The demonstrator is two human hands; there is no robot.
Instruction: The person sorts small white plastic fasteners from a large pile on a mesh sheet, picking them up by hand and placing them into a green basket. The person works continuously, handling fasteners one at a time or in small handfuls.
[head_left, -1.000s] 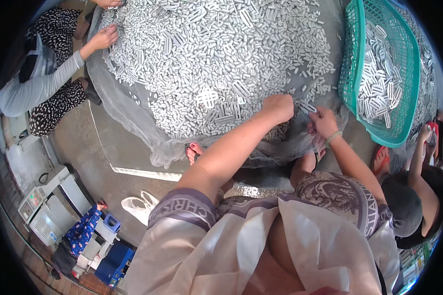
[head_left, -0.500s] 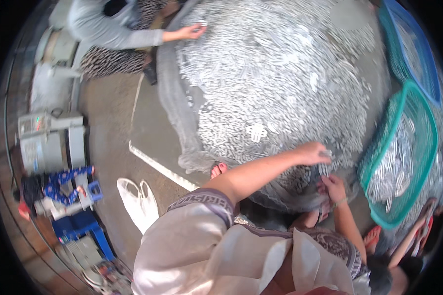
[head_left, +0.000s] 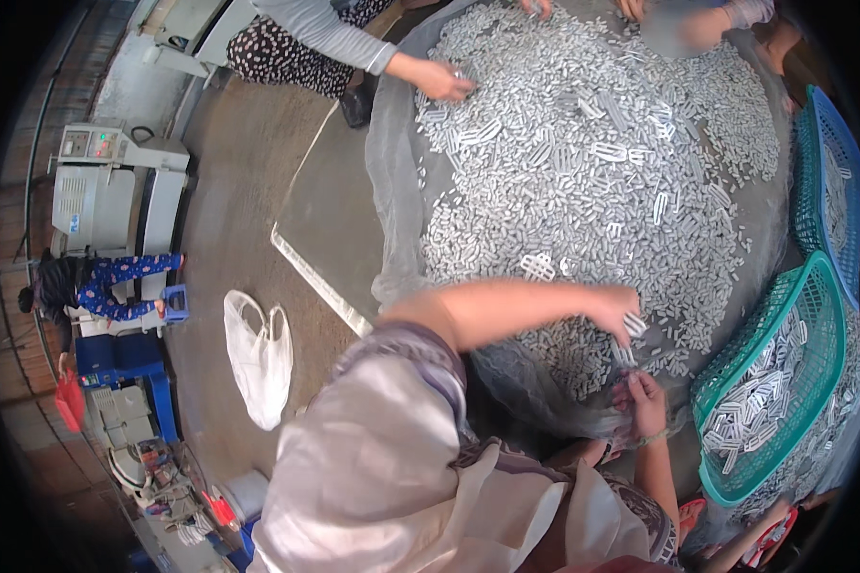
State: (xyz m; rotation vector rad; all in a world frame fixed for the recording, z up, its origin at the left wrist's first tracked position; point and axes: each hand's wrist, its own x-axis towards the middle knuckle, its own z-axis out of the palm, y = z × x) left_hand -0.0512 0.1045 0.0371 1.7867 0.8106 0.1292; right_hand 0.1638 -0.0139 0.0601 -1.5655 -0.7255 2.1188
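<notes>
Over the near edge of a broad heap of small silver oval pieces point(head_left: 564, 220), my left hand point(head_left: 610, 311) is closed, with a small silver piece point(head_left: 634, 325) at its fingertips. Just below it, nearer to me, my right hand point(head_left: 646, 399) pinches a flat silver pronged piece point(head_left: 623, 356). The two held pieces are close together; I cannot tell whether they touch. Among the ovals lie several slotted silver pieces, one of them a white-looking slotted piece point(head_left: 537, 266) left of my hands.
Grey netting point(head_left: 392, 191) lies under the heap. A teal basket point(head_left: 715, 420) of slotted pieces stands at right, a blue-rimmed basket point(head_left: 846, 143) beyond it. Co-workers' hands point(head_left: 435, 78) reach in from the far side. A white plastic bag point(head_left: 258, 358) lies on the floor, left, before machines point(head_left: 115, 201).
The view has shifted, so the heap and baskets sit lower and further right. My hands stay close together over the near edge. Another worker's hand has lowered onto the heap.
</notes>
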